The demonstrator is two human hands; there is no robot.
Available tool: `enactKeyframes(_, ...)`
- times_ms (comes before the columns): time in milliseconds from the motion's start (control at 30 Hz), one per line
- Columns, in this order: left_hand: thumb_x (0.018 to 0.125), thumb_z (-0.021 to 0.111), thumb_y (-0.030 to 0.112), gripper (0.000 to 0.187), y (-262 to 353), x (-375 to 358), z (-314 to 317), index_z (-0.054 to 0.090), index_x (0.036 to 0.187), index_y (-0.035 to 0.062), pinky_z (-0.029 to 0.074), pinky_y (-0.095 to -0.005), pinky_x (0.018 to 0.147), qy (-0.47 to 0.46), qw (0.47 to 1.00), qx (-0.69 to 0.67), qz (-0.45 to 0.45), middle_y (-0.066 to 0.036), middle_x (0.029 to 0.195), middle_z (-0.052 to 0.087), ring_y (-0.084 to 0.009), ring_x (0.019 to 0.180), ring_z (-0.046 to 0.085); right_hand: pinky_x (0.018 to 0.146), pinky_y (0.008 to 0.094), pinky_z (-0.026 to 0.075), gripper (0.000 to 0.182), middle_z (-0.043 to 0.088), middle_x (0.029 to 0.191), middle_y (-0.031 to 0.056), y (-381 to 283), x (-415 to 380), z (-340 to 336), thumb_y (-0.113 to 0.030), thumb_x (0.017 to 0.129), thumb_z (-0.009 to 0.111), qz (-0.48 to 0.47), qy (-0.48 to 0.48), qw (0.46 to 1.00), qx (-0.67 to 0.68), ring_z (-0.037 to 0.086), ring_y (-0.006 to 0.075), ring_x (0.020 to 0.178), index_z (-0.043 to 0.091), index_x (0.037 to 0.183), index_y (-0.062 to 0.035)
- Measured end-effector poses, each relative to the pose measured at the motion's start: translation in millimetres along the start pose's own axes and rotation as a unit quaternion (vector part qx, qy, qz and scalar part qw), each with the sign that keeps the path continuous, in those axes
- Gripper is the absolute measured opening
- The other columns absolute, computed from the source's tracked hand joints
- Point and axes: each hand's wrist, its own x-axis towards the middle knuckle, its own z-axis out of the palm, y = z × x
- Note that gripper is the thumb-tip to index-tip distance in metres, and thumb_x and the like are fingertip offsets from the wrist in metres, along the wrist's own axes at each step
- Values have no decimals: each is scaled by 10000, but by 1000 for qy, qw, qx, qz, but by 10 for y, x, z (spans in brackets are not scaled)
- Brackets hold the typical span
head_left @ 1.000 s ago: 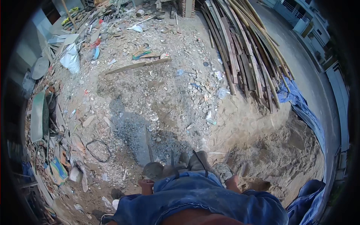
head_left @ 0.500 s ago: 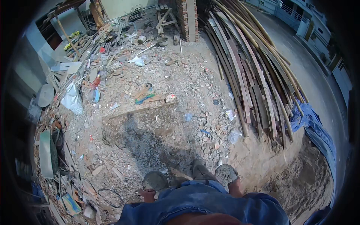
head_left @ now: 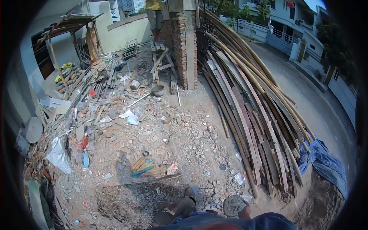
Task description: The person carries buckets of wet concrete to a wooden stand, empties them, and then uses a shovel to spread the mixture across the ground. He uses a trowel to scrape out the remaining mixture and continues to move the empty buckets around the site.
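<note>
Well short of the brick pillar [head_left: 186, 50], at the head view's bottom edge, the right hand [head_left: 244, 211] grips a filled grey pan [head_left: 233, 205] by its rim; the left hand is out of view. This looks like a carrying step, and the next move calls for sure footing across the rubble [head_left: 180, 134] before the pillar.

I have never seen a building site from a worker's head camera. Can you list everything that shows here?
Planks and poles: many, brown and tan, a long leaning stack on the right.
Brick pillar: one, red with grey, top centre.
Wooden trestle: one, pale wood, left of the pillar.
Bucket: one, grey, beside the trestle.
White sack: one, on the left.
Blue tarpaulin: one, right edge.
Rubble: scattered, grey and reddish, across the ground.
Second person: one, yellow top, by the pillar.
Right hand: at a round grey pan.
Left hand: out of view.
</note>
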Motion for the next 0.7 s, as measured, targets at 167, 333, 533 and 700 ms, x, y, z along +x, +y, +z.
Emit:
enactKeyframes(167, 770, 447, 461, 285, 108, 241, 879, 367, 663, 210, 286, -278, 380, 12, 1000, 12, 1, 49, 533, 303, -122, 423, 309, 821, 399, 439, 573, 541, 1124, 113, -214, 633, 774, -432, 783, 568, -16, -48, 996, -68, 535, 261, 981, 466, 1191, -43)
enactKeyframes(333, 771, 447, 456, 279, 176, 701, 1812, 368, 659, 212, 287, -280, 377, -42, 999, 8, 28, 52, 528, 300, -118, 417, 304, 1027, 364, 260, 760, 449, 1261, 148, -1181, -548, 2008, -529, 810, 468, 95, -61, 993, 37, 397, 250, 1193, 258, 1354, -42)
enactKeyframes(533, 776, 438, 474, 325, 108, 236, 3836, 332, 632, 202, 259, -240, 358, 38, 999, -6, 35, 56, 462, 247, -116, 387, 275, 799, 355, 439, 468, 552, 1104, 111, -1674, -381, 3610, -381, 797, 555, 146, 55, 987, 42, 540, 242, 986, 481, 1162, -97)
enactKeyframes(700, 780, 392, 546, 423, 285, 665, 4798, 301, 591, 179, 290, -284, 411, 28, 999, 23, 15, 35, 463, 224, -138, 381, 263, 621, 400, 443, 442, 582, 825, 103, -2531, -852, 4815, -374, 689, 661, 130, 139, 982, 15, 538, 258, 706, 574, 998, -70)
